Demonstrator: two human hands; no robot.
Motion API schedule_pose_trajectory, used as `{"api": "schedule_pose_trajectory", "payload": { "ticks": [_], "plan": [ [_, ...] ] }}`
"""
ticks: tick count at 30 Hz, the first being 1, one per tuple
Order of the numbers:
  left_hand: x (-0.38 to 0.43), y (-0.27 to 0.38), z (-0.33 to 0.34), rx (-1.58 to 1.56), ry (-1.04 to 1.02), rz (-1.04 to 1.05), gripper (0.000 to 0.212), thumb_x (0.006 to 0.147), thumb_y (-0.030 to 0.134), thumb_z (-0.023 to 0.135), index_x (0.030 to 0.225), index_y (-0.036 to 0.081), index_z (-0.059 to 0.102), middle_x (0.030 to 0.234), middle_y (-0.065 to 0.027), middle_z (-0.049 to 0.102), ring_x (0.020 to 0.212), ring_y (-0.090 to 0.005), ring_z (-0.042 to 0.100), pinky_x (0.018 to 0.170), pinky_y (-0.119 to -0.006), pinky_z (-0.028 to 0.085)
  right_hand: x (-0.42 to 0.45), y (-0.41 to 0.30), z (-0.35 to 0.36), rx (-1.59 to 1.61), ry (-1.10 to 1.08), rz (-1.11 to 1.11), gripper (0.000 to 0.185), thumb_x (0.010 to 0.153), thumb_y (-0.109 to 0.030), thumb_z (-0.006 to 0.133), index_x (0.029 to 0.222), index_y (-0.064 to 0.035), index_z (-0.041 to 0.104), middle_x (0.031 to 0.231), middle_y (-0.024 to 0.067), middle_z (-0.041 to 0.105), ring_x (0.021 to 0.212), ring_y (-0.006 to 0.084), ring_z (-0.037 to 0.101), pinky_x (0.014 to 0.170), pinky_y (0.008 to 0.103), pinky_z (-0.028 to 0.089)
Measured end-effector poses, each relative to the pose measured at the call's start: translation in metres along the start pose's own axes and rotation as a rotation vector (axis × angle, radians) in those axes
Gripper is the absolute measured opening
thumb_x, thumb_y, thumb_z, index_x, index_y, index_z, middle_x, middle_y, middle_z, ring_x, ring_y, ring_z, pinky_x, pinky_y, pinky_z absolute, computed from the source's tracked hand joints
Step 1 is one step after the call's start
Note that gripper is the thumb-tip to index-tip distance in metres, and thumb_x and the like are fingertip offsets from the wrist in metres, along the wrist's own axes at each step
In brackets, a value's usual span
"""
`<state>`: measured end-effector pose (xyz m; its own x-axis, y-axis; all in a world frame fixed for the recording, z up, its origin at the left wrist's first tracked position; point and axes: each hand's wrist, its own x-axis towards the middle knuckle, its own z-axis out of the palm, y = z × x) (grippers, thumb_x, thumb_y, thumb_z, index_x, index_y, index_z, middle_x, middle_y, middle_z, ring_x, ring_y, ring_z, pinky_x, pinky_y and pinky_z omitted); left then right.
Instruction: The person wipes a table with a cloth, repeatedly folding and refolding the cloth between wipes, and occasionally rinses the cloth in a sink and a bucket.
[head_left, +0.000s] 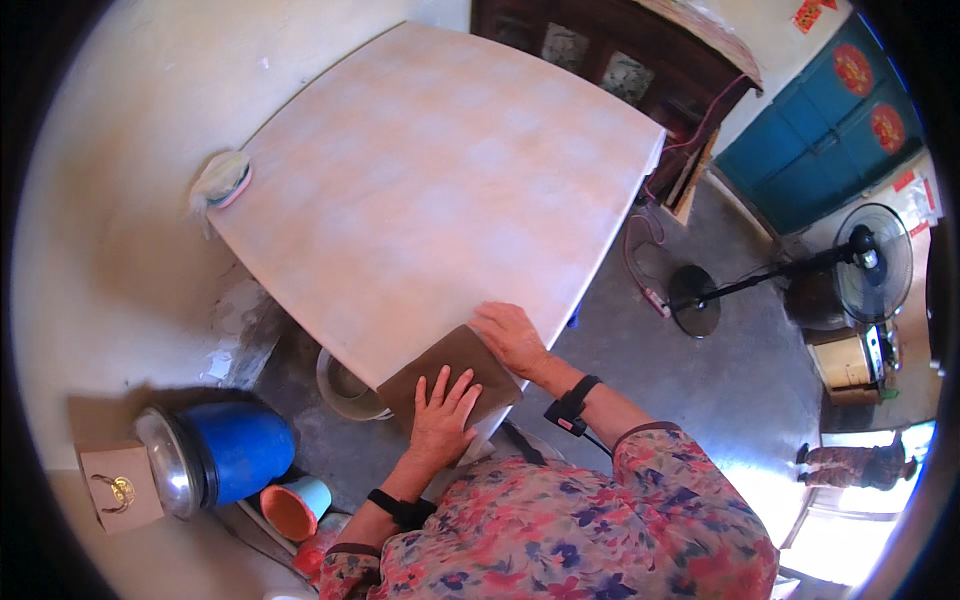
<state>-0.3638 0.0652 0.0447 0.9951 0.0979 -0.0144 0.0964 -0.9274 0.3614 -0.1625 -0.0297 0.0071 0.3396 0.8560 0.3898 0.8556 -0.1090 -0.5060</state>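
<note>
A brown square sheet (435, 358), perhaps folded cloth, lies on the near corner of the table (450, 180), which has a pale patterned cover. My left hand (442, 420) rests flat on top of it with the fingers spread. Along the sheet's right edge is my right hand (512, 337), its fingers stretched out over the table cover. Its thumb is hidden, so whether it pinches the edge cannot be told. Both wrists wear black straps.
Against the wall, the table's left corner bears a bagged oval item (225, 180). On the floor at left are a blue drum (236, 452), an orange-lined bucket (291, 510) and a gift bag (120, 487). A standing fan (697, 300) and a power strip (657, 303) occupy the right. A person (862, 465) stands by the bright doorway.
</note>
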Motion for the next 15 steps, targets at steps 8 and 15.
{"api": "schedule_pose_trajectory", "payload": {
  "ticks": [8,15],
  "plan": [
    [0.002,-0.096,-0.038,0.123,0.163,-0.094,0.059,0.053,0.007,0.068,0.111,0.013,0.054,0.134,-0.0065,0.041,0.127,-0.0332,0.031,0.100,-0.054,0.026,-0.020,-0.013,0.017,-0.247,0.023,0.091,0.036,0.075,-0.005,0.054,0.111,-0.0083,0.057,0.122,0.0140,0.050,0.120,0.0324,0.043,0.101,0.0477,0.031],
    [0.043,-0.245,-0.065,0.220,0.295,-0.295,0.058,0.064,-0.002,0.057,0.120,0.007,0.047,0.134,-0.0118,0.041,0.124,-0.0356,0.035,0.095,-0.046,0.034,-0.019,-0.024,0.039,-0.409,-0.042,0.259,0.040,0.078,-0.009,0.050,0.117,-0.0119,0.053,0.131,0.0135,0.044,0.128,0.0301,0.034,0.106,0.0491,0.024]
  ]
}}
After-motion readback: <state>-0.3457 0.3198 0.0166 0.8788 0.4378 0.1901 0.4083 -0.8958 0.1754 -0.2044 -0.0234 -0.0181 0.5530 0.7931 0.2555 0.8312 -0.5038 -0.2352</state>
